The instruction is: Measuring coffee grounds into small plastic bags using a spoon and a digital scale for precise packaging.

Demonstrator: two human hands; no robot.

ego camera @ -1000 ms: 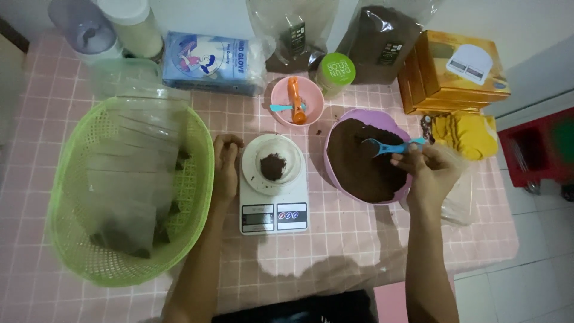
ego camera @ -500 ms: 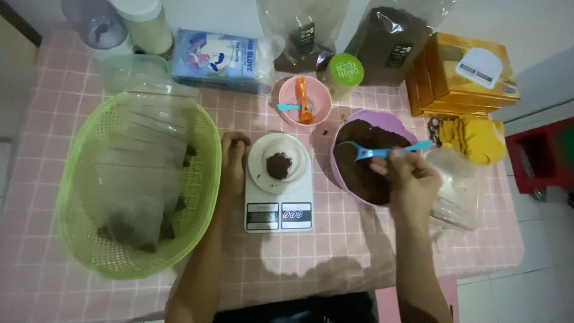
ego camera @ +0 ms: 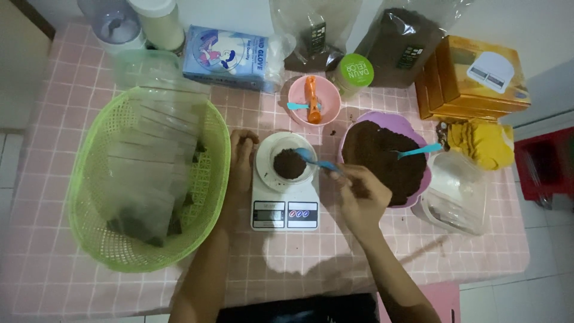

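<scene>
— What is in the right hand (ego camera: 359, 194)?
— A small blue spoon (ego camera: 315, 161). The fingers (ego camera: 345, 174) are pinched shut on its handle. The spoon tip sticks out past the fingertips, over the brown powder (ego camera: 289, 164) in the little white dish (ego camera: 286, 158).
— Where is the dish?
— On top of the white kitchen scale (ego camera: 284, 192), just beside those fingers.
— And the left hand (ego camera: 241, 161)?
— It lies flat on the worktop (ego camera: 371, 257) with loose fingers. It holds nothing. It touches the side of the scale.
— What else is close?
— A purple bowl (ego camera: 391, 157) full of brown powder sits right behind the right fingers, with another blue spoon (ego camera: 418, 151) in it. A green basket (ego camera: 149, 179) with clear bags sits next to the left fingers. A pink bowl (ego camera: 313, 100) is farther back.
</scene>
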